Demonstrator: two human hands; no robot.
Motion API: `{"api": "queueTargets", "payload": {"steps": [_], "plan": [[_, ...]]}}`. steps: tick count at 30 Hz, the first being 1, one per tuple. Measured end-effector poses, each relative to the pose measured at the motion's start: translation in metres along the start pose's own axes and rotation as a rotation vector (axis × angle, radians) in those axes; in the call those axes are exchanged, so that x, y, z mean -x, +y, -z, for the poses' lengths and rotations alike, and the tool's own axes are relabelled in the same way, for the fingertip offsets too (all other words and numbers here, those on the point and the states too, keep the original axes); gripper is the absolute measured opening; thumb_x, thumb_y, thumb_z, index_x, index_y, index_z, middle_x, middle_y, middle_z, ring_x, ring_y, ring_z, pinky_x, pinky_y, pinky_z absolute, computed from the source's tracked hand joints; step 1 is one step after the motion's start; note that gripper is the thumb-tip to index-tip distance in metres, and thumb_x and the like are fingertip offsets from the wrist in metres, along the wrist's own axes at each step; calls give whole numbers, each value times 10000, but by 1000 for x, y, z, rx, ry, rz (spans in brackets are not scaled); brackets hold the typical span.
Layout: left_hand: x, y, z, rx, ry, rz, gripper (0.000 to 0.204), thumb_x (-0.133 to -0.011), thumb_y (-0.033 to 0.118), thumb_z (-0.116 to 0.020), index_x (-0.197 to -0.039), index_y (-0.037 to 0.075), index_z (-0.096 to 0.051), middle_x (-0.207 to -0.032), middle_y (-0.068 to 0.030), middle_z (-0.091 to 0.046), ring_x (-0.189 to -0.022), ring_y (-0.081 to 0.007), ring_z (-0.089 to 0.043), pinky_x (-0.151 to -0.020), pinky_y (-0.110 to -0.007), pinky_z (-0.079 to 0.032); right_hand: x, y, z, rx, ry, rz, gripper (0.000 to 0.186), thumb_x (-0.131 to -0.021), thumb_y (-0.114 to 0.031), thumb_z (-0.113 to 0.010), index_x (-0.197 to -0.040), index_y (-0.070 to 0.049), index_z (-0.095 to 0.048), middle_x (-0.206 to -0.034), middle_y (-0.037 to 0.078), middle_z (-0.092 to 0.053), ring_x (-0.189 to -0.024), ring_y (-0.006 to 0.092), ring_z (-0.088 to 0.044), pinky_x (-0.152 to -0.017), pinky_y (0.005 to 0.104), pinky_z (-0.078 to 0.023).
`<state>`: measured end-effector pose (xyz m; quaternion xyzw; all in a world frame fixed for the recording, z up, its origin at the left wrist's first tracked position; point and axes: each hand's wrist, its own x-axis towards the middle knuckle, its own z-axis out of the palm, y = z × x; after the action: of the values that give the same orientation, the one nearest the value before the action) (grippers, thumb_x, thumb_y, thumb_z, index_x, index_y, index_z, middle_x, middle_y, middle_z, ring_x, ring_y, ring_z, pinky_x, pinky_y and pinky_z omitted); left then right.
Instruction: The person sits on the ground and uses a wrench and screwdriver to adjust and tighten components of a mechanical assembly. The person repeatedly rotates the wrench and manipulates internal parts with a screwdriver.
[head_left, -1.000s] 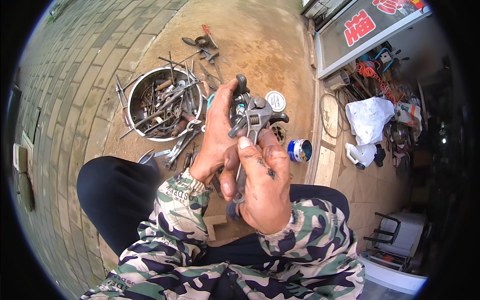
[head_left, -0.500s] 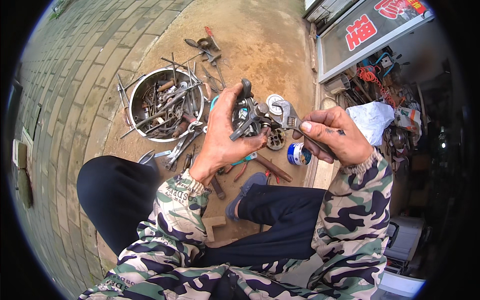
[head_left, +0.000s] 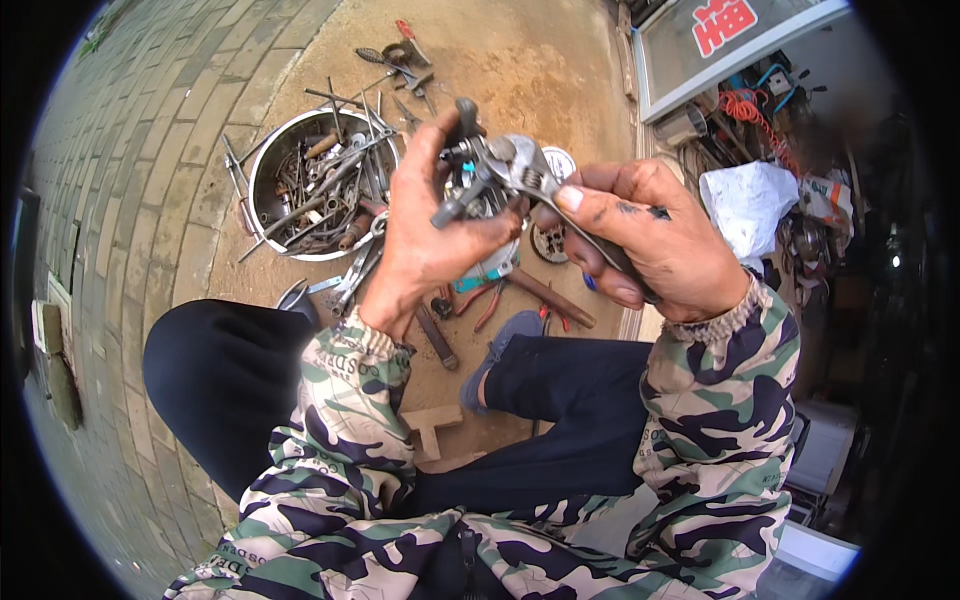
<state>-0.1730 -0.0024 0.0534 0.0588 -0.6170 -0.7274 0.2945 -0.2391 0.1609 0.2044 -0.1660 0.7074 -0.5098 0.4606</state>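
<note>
My left hand (head_left: 420, 240) is closed around a dark metal tool with arms and a central bolt (head_left: 478, 190), holding it up in front of me; its exact kind is unclear. In my right hand (head_left: 665, 235) is an adjustable wrench (head_left: 530, 180), gripped by the handle with the thumb along it. The wrench's jaws lie at the round-topped bolt head of the metal tool; whether they clamp it cannot be made out. Below the hands are a wooden handle (head_left: 550, 297) and red-handled pliers (head_left: 490, 307). A round tin (head_left: 548, 243) is partly covered by my right hand.
A metal basin (head_left: 300, 257) full of rusty tools stands on the left. More tools, one with a red handle (head_left: 405, 30), lie beyond it. Wooden pieces (head_left: 430, 420) are between my legs. At right are a white bag (head_left: 745, 205), an orange coiled hose (head_left: 745, 110) and a glass door.
The wrench has moved left and up, and its jaws have come onto the bolt head. My left hand has shifted slightly up and left with the metal tool.
</note>
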Motion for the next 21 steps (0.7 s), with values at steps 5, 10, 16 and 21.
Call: {"api": "queueTargets", "payload": {"steps": [5, 10, 16, 21], "plan": [[-2, 9, 5, 5, -12, 10, 897, -617, 25, -906, -1398, -67, -474, -1202, -118, -663, -1084, -185, -661, -978, -319, -544, -1, 27, -57, -173, 199, 116, 304, -1044, -248, -572, -987, 45, -629, -696, 66, -611, -422, 112, -514, -369, 243, -385], [-3, 1, 10, -19, -10, -61, 791, -650, 43, -880, -1352, -57, -529, -1170, -109, -681, -1062, -174, -661, -966, -310, -540, 5, 30, -59, -302, 126, 164, 312, -1052, -233, -553, -970, 63, -610, -707, 100, -645, -474, 172, -598, -426, 282, -476], [-5, 10, 17, -115, 45, -47, 625, -689, 88, -876, -1225, -80, -602, -1031, -74, -676, -913, -125, -636, -834, -268, -544, 22, 48, -8, -149, 283, 312, 286, -1034, -231, -598, -1041, 51, -647, -746, 89, -668, -518, 122, -620, -466, 238, -505], [-4, 4, 12, -80, 5, -54, 646, -688, 82, -870, -1249, -81, -594, -1022, -68, -672, -885, -118, -636, -799, -253, -548, -10, 74, 15, -65, 453, 325, 187, -946, -107, -646, -991, 74, -655, -739, 37, -599, -556, 75, -517, -507, 211, -426]]}}
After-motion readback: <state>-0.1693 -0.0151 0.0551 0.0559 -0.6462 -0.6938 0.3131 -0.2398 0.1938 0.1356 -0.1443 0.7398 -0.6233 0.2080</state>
